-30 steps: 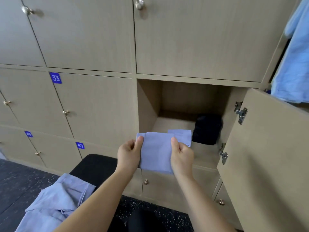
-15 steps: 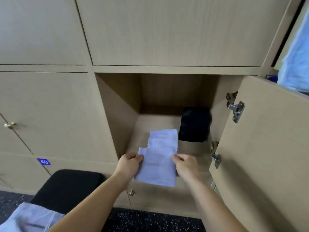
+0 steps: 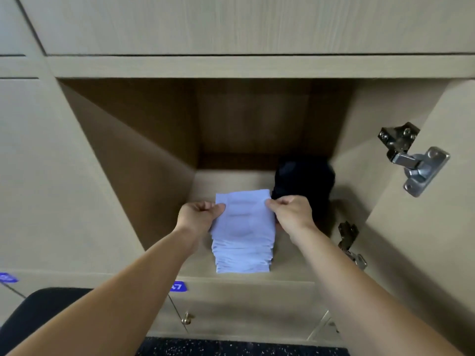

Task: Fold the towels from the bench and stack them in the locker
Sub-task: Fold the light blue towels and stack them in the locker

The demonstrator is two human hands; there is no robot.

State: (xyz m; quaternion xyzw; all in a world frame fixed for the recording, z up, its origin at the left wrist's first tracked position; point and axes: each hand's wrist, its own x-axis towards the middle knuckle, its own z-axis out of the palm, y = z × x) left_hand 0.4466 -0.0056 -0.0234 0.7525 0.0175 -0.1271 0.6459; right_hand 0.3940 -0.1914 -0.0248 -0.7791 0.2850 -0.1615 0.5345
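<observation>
A blue tag (image 3: 179, 287) under the open locker (image 3: 144, 181) seems to read 47, though blur leaves us unsure. Half a second ago we held the folded towel (image 3: 244, 214) at the locker's front lip. Now it lies inside, atop a stack of pale blue towels (image 3: 243, 258) on the locker floor, beside a dark bundle (image 3: 305, 181). Our left grip (image 3: 199, 214) and right grip (image 3: 290, 213) each pinch a side edge, fingers curled.
</observation>
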